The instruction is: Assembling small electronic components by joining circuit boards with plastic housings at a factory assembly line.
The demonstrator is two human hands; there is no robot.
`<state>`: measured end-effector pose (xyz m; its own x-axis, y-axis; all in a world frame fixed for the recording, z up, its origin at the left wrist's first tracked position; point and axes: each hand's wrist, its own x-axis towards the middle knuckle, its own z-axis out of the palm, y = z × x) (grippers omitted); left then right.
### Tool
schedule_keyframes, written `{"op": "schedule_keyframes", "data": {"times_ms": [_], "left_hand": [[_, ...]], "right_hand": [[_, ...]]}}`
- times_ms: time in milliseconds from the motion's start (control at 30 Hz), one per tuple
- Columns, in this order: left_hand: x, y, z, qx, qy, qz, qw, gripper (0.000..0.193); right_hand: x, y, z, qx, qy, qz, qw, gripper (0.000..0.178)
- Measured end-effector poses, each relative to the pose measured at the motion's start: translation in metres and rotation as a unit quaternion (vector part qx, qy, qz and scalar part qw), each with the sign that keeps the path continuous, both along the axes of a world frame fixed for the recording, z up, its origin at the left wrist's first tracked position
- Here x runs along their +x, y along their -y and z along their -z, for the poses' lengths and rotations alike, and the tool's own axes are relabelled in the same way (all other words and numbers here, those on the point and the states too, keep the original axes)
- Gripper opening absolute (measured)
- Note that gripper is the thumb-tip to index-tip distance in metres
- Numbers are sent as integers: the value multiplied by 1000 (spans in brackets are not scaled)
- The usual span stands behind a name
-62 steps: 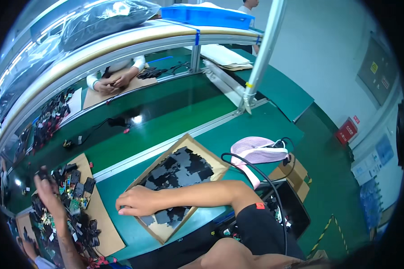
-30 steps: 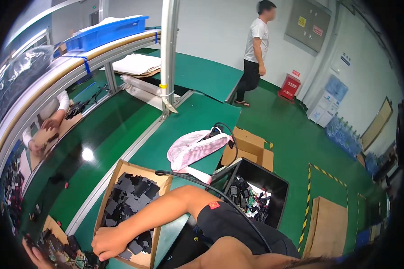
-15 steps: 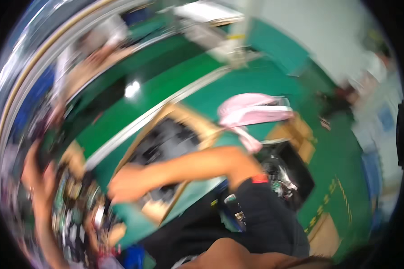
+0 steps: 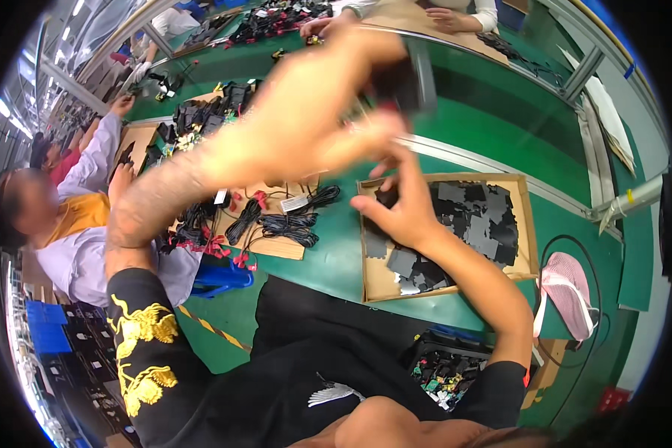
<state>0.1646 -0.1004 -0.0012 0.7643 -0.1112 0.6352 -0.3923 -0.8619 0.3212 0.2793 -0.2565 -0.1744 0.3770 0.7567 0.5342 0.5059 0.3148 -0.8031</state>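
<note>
My left hand (image 4: 306, 112) is raised in the upper middle, smeared by motion. Between its thumb and fingers is a dark boxy piece (image 4: 402, 84), too blurred to name, with a grey edge on its right. My right hand (image 4: 405, 205) hangs just below it, thumb and fingers apart, with nothing visible in it. That hand is over the left end of a shallow cardboard tray (image 4: 532, 246) holding many flat black and grey pieces (image 4: 478, 216). Left of the tray lie bundled black cables (image 4: 287, 228) with red connectors on a cardboard sheet.
A co-worker (image 4: 75, 216) sits at the left; more people work across the green bench, beyond a metal rail (image 4: 493, 160). A pink-and-white cap (image 4: 567, 291) lies right of the tray. Below the bench edge is a black bin (image 4: 455, 366) of small parts. A blue stool (image 4: 228, 276) stands left.
The view has swung left and steadied. My left hand has come across to the middle with the dark piece. My right hand now has its fingers spread over the tray's left end.
</note>
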Motion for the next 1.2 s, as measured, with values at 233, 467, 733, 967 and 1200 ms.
{"op": "schedule_keyframes", "data": {"times_ms": [233,467,733,967,1200], "left_hand": [[-15,25,71,57,-43,-21,997,57],[-36,15,88,-42,-66,-56,995,29],[-10,28,75,-25,-23,-27,999,58],[-57,-7,85,113,-340,-12,933,78],[-93,-17,90,252,-335,48,906,65]], "right_hand": [[4,12,3,64,-1,59,996,26],[-4,6,-10,-32,15,-42,998,39],[10,10,11,-4,60,18,998,36],[16,2,-2,-61,-177,-27,982,21],[11,5,8,-59,-217,-44,973,21]]}}
